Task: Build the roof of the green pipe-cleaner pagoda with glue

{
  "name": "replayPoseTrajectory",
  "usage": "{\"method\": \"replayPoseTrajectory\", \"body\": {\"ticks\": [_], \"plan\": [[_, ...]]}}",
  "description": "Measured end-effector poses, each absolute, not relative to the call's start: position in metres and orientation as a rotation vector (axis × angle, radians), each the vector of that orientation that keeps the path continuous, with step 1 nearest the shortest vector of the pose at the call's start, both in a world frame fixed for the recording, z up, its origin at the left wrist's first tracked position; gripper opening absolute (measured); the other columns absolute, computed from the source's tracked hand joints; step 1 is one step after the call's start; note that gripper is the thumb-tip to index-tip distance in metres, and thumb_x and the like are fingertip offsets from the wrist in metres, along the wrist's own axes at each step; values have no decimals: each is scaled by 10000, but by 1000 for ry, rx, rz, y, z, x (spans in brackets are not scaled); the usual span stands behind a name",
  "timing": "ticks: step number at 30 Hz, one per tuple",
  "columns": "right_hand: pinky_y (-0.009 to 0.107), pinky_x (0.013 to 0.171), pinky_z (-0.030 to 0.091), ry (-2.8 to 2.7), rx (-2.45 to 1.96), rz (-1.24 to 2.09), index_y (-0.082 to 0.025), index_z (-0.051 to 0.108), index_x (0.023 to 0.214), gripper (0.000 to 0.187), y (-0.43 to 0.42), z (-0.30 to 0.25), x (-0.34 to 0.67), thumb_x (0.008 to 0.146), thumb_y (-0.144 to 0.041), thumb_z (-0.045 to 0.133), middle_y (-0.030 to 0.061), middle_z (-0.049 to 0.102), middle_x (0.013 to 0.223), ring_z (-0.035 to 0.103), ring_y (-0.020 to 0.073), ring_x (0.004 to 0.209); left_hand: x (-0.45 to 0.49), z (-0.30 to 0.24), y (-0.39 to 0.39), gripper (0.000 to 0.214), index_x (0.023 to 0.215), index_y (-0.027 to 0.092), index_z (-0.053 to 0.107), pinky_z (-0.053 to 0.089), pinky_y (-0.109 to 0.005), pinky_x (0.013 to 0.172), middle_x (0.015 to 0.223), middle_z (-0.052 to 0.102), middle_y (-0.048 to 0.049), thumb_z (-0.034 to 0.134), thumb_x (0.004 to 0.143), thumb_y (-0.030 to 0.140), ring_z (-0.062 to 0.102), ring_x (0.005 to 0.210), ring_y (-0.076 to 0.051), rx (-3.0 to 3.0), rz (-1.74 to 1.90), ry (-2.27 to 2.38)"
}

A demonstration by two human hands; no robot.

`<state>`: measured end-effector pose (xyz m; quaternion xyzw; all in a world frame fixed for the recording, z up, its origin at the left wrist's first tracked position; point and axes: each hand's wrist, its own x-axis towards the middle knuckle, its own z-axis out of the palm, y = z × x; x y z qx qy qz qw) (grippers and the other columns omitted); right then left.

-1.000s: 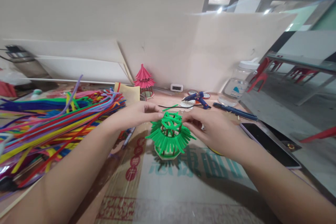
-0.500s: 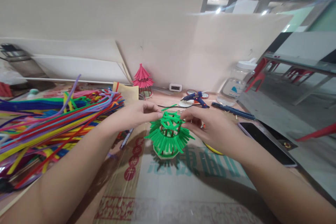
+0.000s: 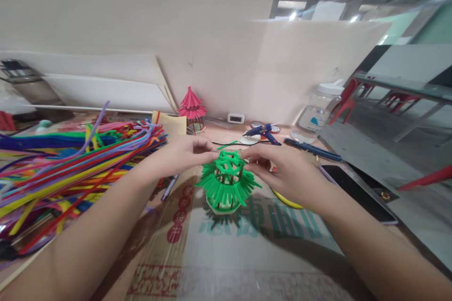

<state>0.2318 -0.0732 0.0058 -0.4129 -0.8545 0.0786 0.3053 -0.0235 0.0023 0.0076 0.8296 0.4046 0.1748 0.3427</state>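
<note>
As fingers [image 3: 259, 151] flank pagoda [image 3: 229, 190], bottle [image 3: 314, 117], contents unclear

Model pavilion [image 3: 228, 190] between the hands

From here I see the model pavilion on a cardboard sheet [image 3: 226, 258] on the bench [image 3: 219, 136], the left hand [image 3: 193, 153] at its left, the right hand [image 3: 280, 164] at its right. Off to the left, a heap of pipe cleaners [image 3: 77, 169] spreads over the bench, a pen [image 3: 170, 188] lying between heap and cardboard. Behind, near the partition [image 3: 212, 23], a second pavilion [image 3: 191, 108] stands left of a clock [image 3: 236, 118]; to the clock's right lies a glue gun [image 3: 263, 132], then comes a bottle [image 3: 316, 120]. A tool [image 3: 312, 149] lies before the bottle, and nearer, right of the right hand, a phone [image 3: 358, 193].
</note>
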Motion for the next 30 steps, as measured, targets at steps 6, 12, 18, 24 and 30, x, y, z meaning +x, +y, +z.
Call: {"method": "replayPoseTrajectory", "body": {"ticks": [6,12,18,24,30], "plan": [[248,724,438,-2302,-1061,203,-207,695,934,126,-75,4,229,951,-153,582,-16,743,917,646,132,808,-23,6,2,388,938,199,726,472,-286,794,916,728,-8,603,877,562,649,885,-207,2167,458,1078],[260,648,424,-2181,-1229,205,-222,701,928,164,-60,7,245,963,-313,570,-2,738,848,635,139,711,-23,5,2,395,910,196,713,469,-285,783,890,713,-10,604,861,572,643,874,-212,2170,485,1097],[398,845,472,-1723,-1681,134,-162,672,1019,310,8,-39,313,849,-420,643,138,703,1042,646,280,950,-21,8,-1,385,860,185,706,444,-267,737,827,685,1,603,846,556,619,805,-187,2182,501,1118],[416,909,513,-1659,-1676,348,-165,630,1223,452,50,-87,336,821,-367,679,132,701,1176,649,292,1071,-22,10,-2,374,870,191,706,456,-268,757,861,708,-2,585,867,544,641,843,-194,2231,516,1057],[399,847,560,-1660,-1695,543,-162,702,1043,283,77,-100,325,845,-358,749,88,740,1002,686,249,927,-19,12,-5,374,850,186,697,452,-275,756,839,698,-4,588,845,544,636,829,-198,2210,504,1117]]}}
